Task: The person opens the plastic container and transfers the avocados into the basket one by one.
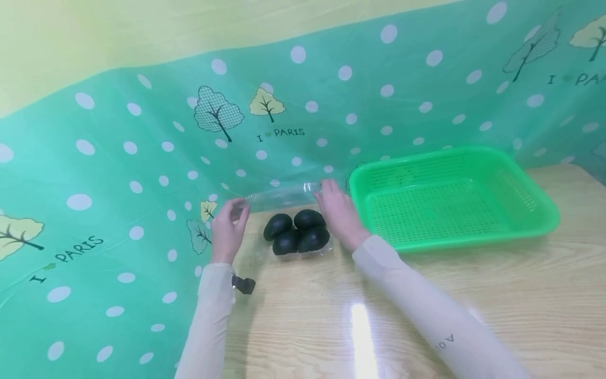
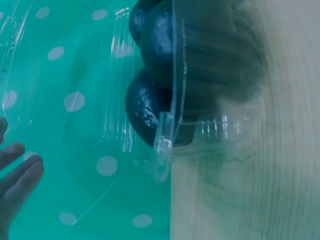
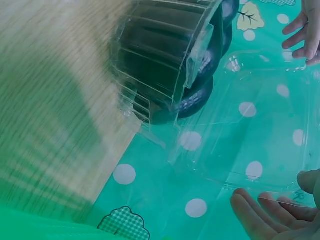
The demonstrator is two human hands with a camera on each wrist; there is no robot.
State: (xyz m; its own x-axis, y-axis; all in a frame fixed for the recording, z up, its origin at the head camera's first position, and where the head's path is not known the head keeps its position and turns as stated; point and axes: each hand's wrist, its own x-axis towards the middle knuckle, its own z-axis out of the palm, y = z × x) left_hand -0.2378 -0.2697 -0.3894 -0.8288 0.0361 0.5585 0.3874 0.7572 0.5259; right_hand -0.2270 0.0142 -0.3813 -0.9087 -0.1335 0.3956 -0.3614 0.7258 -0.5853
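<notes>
A clear plastic clamshell box [image 3: 150,55] stands on the table with several dark, smooth, egg-shaped fruits, like avocados [image 1: 312,239], in its base. Its see-through lid [image 3: 250,125] is raised and leans back on the far side, above the fruits. My left hand [image 1: 228,229] pinches the lid's left end between thumb and fingers. At the lid's right end, my right hand [image 1: 342,215] grips the edge, thumb [image 3: 310,181] on one side and fingers on the other. Both hands are beside the fruits, not on them.
A green perforated plastic basket [image 1: 473,239] stands at the right, close beside my right hand. The wooden table [image 1: 303,316] ends behind the box, where a green dotted cloth [image 1: 156,210] hangs. A black strap [image 1: 243,285] sits at my left wrist.
</notes>
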